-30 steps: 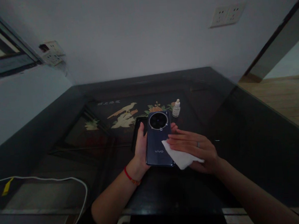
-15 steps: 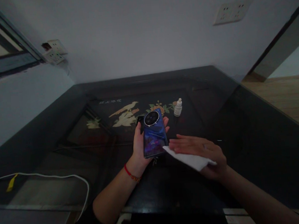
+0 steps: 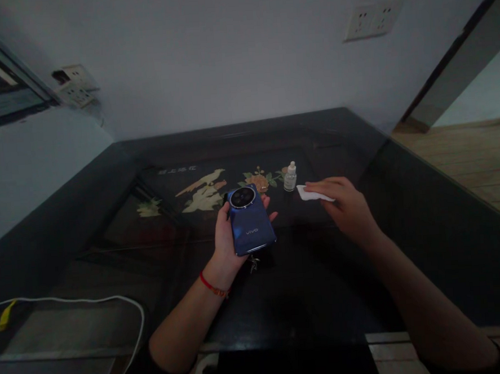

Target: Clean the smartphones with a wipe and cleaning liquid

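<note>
- The phone [image 3: 251, 223] was clasped edgewise in the left hand [image 3: 223, 242], back up.
- The white cloth [image 3: 311, 193] was pinched in the right hand [image 3: 351, 209] — just beside the small bottle [image 3: 290, 176].
- A steady edge hold was judged wise.

- small bottle [image 3: 290, 176] stands just off the right hand's [image 3: 348, 206] fingertips, and the cloth [image 3: 312, 193] it holds nearly touches it, so it's tight there
- right of that hand: bare tabletop [image 3: 405, 228], wide open
- open gap between it and the left hand [image 3: 225, 239] gripping the phone [image 3: 250, 223]
- white cable [image 3: 113, 301] loops well left of the left hand
</note>
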`<action>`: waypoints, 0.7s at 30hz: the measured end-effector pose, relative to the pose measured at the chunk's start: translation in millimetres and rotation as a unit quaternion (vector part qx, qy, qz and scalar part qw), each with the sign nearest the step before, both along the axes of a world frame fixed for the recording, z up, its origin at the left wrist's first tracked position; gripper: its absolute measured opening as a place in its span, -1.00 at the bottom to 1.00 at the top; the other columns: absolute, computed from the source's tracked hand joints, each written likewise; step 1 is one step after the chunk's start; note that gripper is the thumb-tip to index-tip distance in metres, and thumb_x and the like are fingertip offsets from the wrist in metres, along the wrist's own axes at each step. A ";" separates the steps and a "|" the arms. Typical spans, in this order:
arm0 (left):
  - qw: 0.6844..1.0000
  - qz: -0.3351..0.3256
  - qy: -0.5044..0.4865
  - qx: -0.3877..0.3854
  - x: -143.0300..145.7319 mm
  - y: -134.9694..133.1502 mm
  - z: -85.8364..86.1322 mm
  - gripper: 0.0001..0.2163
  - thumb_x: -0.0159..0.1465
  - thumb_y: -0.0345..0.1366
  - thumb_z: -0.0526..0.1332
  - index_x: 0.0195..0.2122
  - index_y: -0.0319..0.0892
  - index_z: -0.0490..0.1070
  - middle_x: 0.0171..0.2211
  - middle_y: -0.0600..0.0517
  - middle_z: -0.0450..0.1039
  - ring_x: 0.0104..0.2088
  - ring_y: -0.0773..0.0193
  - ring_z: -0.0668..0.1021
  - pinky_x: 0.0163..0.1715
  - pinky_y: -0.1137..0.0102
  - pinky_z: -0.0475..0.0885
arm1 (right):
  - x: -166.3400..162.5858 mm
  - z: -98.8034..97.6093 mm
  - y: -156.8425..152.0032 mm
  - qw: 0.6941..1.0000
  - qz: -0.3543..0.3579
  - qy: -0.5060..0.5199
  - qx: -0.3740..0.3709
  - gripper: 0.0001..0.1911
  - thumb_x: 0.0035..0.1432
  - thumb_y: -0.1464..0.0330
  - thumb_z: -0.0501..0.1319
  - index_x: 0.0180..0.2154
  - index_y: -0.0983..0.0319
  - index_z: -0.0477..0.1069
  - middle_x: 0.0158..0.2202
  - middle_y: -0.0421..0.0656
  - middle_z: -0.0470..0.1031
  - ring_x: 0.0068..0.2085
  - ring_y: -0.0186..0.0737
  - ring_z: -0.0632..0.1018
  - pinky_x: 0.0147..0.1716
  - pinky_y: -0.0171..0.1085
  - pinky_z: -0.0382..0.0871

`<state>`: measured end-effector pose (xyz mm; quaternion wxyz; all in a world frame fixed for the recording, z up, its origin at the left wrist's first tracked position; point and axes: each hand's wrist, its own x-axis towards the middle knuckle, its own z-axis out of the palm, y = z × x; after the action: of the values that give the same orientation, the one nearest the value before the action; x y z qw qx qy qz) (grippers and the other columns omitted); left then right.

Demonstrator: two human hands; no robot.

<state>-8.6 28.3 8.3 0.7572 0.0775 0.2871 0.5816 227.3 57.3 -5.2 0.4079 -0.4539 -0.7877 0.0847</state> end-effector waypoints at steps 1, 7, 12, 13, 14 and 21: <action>1.000 -0.008 0.005 -0.003 1.1 -0.6 0.4 -0.49 0.33 -0.09 -0.05 0.15 -0.36 0.30 -0.06 -0.26 0.50 -0.02 0.06 0.54 0.08 0.03 0.36 | 6.8 -4.7 8.8 0.999 -0.005 -0.036 0.000 -0.63 0.16 0.49 0.07 -0.13 0.07 0.55 -0.03 -0.19 0.56 -0.02 -0.08 0.51 0.00 0.03 0.34; 0.998 -0.051 0.024 -0.033 6.5 -2.5 0.3 -0.54 0.34 -0.10 -0.04 0.08 -0.34 0.34 -0.09 -0.25 0.51 -0.09 0.10 0.56 0.01 0.05 0.42 | 33.3 -37.2 30.3 0.974 0.047 -0.198 -0.100 -0.48 0.00 0.64 0.02 -0.18 0.09 0.57 0.01 -0.18 0.54 -0.03 -0.11 0.52 -0.02 0.03 0.39; 0.991 -0.114 0.038 -0.064 9.1 -1.7 -7.5 -0.54 0.33 -0.08 -0.01 0.06 -0.36 0.35 -0.13 -0.25 0.52 -0.16 0.09 0.57 -0.07 0.07 0.45 | 43.9 -35.9 28.6 0.974 -0.013 -0.215 -0.074 -0.41 -0.07 0.69 -0.03 -0.16 0.15 0.57 0.07 -0.11 0.49 0.09 -0.06 0.47 0.07 0.05 0.36; 0.989 -0.124 0.042 -0.070 9.8 -2.1 -8.2 -0.53 0.34 -0.07 -0.02 0.06 -0.36 0.35 -0.14 -0.24 0.52 -0.18 0.10 0.58 -0.09 0.10 0.46 | 43.0 -30.8 27.1 0.978 -0.031 -0.199 -0.063 -0.43 -0.05 0.68 -0.03 -0.15 0.17 0.57 0.07 -0.09 0.49 0.10 -0.04 0.46 0.08 0.07 0.34; 0.988 -0.130 0.046 -0.076 10.6 -2.8 -8.5 -0.52 0.34 -0.06 -0.03 0.06 -0.36 0.34 -0.15 -0.24 0.52 -0.20 0.12 0.58 -0.13 0.13 0.47 | 40.3 -24.8 24.8 0.982 -0.047 -0.175 -0.055 -0.45 -0.02 0.67 -0.03 -0.15 0.19 0.56 0.06 -0.06 0.49 0.09 -0.02 0.46 0.08 0.08 0.34; 0.987 -0.102 0.092 -0.085 14.3 -9.8 -4.1 -0.55 0.35 0.02 -0.07 0.04 -0.18 0.35 -0.28 -0.06 0.51 -0.35 0.24 0.56 -0.36 0.31 0.48 | -26.2 0.3 -17.7 0.956 0.066 0.137 -0.252 -0.68 0.25 0.26 0.05 -0.03 0.19 0.43 -0.21 -0.07 0.56 -0.28 -0.17 0.59 -0.35 -0.17 0.53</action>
<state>5.8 18.5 4.2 0.7869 0.0948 0.3941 0.4652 201.2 39.6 -4.9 0.3773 -0.4729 -0.7057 0.3687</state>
